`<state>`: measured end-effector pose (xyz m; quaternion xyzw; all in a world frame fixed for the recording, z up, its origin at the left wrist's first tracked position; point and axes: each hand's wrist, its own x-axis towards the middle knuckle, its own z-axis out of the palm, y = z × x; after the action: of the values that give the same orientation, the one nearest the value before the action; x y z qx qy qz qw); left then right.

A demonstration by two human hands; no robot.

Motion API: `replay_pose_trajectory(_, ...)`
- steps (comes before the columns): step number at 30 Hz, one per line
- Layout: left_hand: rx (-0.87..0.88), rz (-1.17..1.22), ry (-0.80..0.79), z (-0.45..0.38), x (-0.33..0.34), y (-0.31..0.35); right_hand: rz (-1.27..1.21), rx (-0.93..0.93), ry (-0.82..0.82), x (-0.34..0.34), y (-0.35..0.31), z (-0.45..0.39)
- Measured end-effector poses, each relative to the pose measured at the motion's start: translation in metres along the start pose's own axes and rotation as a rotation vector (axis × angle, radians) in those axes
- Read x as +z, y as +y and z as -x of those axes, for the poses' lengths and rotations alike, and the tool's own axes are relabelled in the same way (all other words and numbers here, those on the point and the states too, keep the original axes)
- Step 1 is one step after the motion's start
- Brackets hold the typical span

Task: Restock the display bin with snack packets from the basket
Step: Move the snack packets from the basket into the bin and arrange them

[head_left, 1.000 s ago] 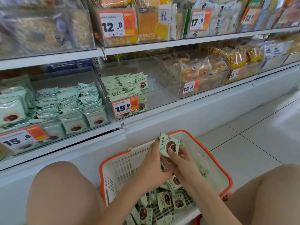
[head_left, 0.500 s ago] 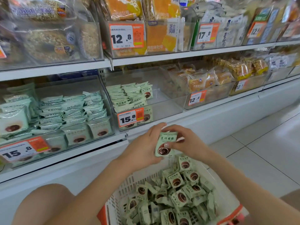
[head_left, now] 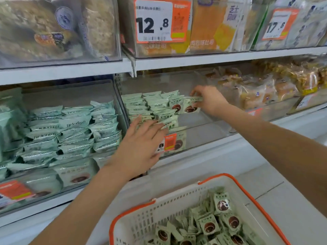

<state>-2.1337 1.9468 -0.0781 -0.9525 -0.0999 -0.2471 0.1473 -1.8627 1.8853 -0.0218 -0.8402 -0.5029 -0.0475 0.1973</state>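
Observation:
A clear display bin [head_left: 208, 128] on the lower shelf holds rows of pale green snack packets [head_left: 150, 106] at its left side. My right hand [head_left: 210, 100] reaches into the bin and pinches one green packet [head_left: 190, 105] upright at the right end of the rows. My left hand [head_left: 143, 144] hovers at the bin's front edge with fingers spread and straight, fingertips touching the front packets. A white basket with an orange rim [head_left: 159, 214] sits below, with several green packets [head_left: 208, 225] inside.
A larger bin [head_left: 74, 167] of bigger green packets stands to the left. Bread packs [head_left: 265, 92] fill the bin to the right. Upper shelf bins carry price tags 12.8 [head_left: 154, 23] and 17.8 [head_left: 277, 25]. White tiled floor lies at right.
Both hands rose from the basket to the shelf. The packet held between both hands is now in my right hand alone, inside the bin; my left hand moved to the front packets.

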Motion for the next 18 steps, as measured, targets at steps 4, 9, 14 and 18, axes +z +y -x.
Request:
replay_pose_trajectory(4, 0.006, -0.056, -0.039, -0.001, 0.009, -0.001, 0.082, -0.003, -0.088, 0.038, 0.004, -0.042)
replay_pose_trajectory(9, 0.002, -0.067, -0.021, -0.001, 0.014, -0.002, -0.006, -0.07, -0.038, 0.063, 0.009, -0.059)
replay_pose_trajectory(14, -0.022, -0.075, -0.028, -0.003, 0.013, 0.001, -0.015, -0.055, -0.008, 0.07, 0.013, -0.06)
replay_pose_trajectory(18, -0.041, -0.068, -0.032, -0.004, 0.011, 0.003, -0.052, -0.046, 0.018, 0.071, 0.01, -0.059)
